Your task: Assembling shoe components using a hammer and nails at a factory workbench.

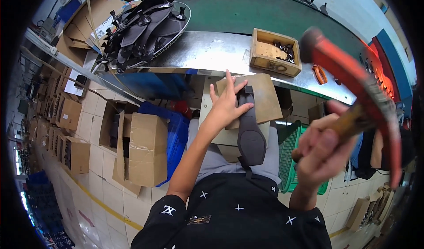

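Note:
On a pale board point(267, 103) across my lap lies a dark grey shoe sole point(252, 138), its wide toe part towards me and a small black block at its narrow far end. My left hand point(225, 105) holds that narrow end, the thumb across the sole and the forefinger by the block; the other fingers stretch out over the board's edge. Raised at the right, my right hand point(322, 145) is closed round the wooden handle of a hammer point(344, 68). The hammer's red and dark head is close to the camera and blurred, apart from the sole.
A wooden box point(276, 52) of small dark pieces stands on the metal bench edge point(212, 50), near orange-handled pliers point(319, 74). A wire basket point(172, 39) of dark heeled soles is at left, above cardboard boxes point(148, 149) and a blue crate point(176, 145). A green basket point(289, 160) stands right.

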Demonstrator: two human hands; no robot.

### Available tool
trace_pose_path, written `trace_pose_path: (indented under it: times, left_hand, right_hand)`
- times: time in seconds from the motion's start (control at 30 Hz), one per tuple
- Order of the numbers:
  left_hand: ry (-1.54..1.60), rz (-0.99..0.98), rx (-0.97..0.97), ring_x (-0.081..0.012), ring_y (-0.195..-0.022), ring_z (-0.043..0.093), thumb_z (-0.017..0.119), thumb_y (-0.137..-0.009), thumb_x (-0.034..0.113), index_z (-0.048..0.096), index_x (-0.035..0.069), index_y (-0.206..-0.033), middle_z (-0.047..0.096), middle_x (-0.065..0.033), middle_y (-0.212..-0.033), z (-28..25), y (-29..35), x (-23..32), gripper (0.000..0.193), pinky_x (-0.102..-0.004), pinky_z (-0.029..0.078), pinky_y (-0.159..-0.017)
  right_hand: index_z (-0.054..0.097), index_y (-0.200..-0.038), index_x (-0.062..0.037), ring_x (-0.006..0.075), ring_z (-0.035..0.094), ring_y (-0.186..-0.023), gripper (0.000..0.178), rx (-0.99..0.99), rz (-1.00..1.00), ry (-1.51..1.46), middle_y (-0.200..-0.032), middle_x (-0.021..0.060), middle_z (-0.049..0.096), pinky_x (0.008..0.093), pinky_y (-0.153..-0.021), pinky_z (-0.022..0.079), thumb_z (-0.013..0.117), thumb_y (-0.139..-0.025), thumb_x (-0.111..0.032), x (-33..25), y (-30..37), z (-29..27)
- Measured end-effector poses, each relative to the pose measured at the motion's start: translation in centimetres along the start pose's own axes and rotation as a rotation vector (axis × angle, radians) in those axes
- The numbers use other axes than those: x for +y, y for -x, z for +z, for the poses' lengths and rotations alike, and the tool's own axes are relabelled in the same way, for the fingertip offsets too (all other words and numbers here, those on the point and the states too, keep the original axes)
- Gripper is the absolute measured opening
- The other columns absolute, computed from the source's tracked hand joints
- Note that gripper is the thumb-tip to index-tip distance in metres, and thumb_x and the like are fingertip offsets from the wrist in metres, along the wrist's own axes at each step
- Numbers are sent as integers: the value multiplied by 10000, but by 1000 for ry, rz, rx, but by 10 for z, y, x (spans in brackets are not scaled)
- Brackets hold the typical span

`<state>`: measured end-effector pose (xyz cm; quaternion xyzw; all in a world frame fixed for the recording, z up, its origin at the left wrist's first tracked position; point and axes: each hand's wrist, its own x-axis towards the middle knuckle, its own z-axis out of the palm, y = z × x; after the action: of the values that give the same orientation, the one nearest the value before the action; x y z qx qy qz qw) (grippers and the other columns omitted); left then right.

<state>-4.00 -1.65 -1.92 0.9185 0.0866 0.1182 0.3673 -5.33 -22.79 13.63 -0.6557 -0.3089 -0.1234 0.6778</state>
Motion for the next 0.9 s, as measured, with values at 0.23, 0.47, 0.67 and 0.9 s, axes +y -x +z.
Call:
trace_pose_path:
  times: [0.23,0.47,0.67,0.9]
  left_hand:
    - [20,-51,-43,-250,-1459,288,733,-817,408,-185,-20,-1500,478,-34,-1483,4,0,-3,1222,-670,-57,-1117]
    - [-75,-31,-11,-265,-1480,229,715,-810,416,-32,26,-1545,440,-93,-1501,9,2,-1,1118,-680,-60,-1105]
    - [6,64,27,-316,-1457,284,651,-887,303,579,53,-1282,551,-186,-1360,1,15,3,473,-697,-28,-1090]
    - [650,314,-145,-246,-632,539,686,-886,200,647,-33,-871,558,-143,-770,-46,68,58,236,-356,423,-575]
  right_hand:
    - [539,-1055,5,402,662,-709,123,-366,127,590,-808,224,642,434,-598,513,535,-971,-84,35,-11,14]
    - [487,-1128,-4,216,558,-507,182,-313,94,303,-747,139,610,357,-471,409,493,-1014,-146,65,13,6]
    - [582,-1130,39,324,692,-752,197,-214,215,403,-864,198,682,370,-669,522,544,-973,-75,54,1,6]
    - [587,-1169,-48,379,660,-758,268,-446,-197,712,-913,163,653,431,-624,529,626,-913,-118,107,-17,1]
